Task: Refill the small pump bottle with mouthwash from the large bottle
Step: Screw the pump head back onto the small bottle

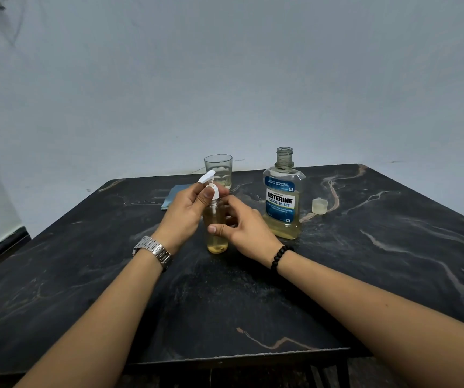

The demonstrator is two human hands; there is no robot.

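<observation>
While the small pump bottle [217, 228] stands upright near the middle of the dark marble table [365, 261], the left hand [186, 211] pinches its white pump collar [214, 191] and the right hand [243, 226] curls around its body, thumb across the front. Just to the right stands the large mouthwash bottle [283, 200], uncapped, with pale liquid low inside; its cap [319, 206] lies beside it, apart. Behind the hands stand a drinking glass [218, 169] and a blue cloth [173, 196], both partly blocked by the left hand. The right fingers behind the small bottle are hard to make out. A metal watch [154, 251] and a bead bracelet [280, 256] circle the wrists.
</observation>
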